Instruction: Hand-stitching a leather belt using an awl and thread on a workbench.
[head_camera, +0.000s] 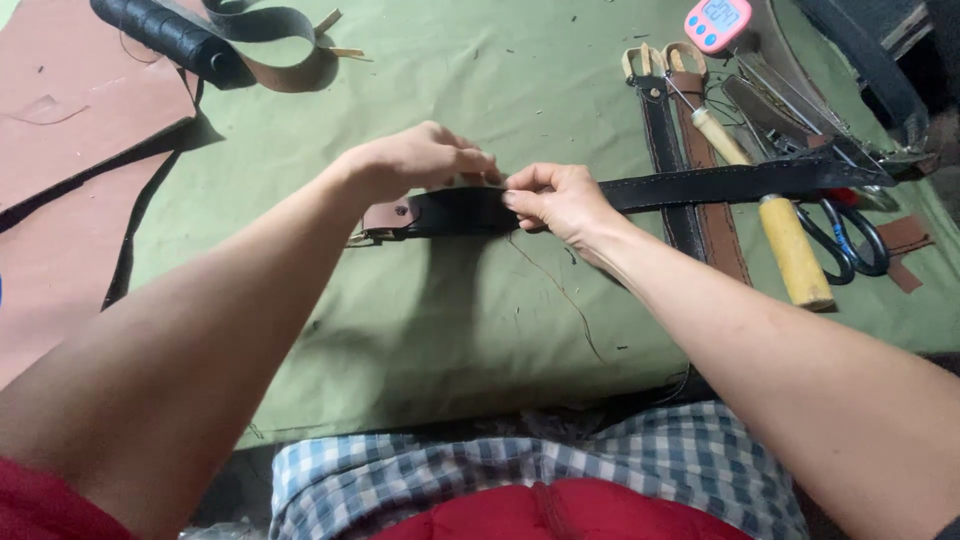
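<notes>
A green cloth-covered table holds tools. Both the left hand and right hand pinch a long black stitched leather belt. Its stitching looks largely done, a loose thread untrimmed.

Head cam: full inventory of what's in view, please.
belt: 1, black with a brown buckle end, across the middle, in both hands
cloth: 1, green, covering the table
leather sheets: 2, brown, far left
roll: 1, black, top left
straps: 2, one black and one brown, lying side by side on the right
wooden-handled tool: 1, pale wood, right
scissors: 1, black handles, right
timer: 1, pink, top
thread: 1, thin, dark, trailing below the belt
left hand: pinching the belt
right hand: pinching the belt
</notes>
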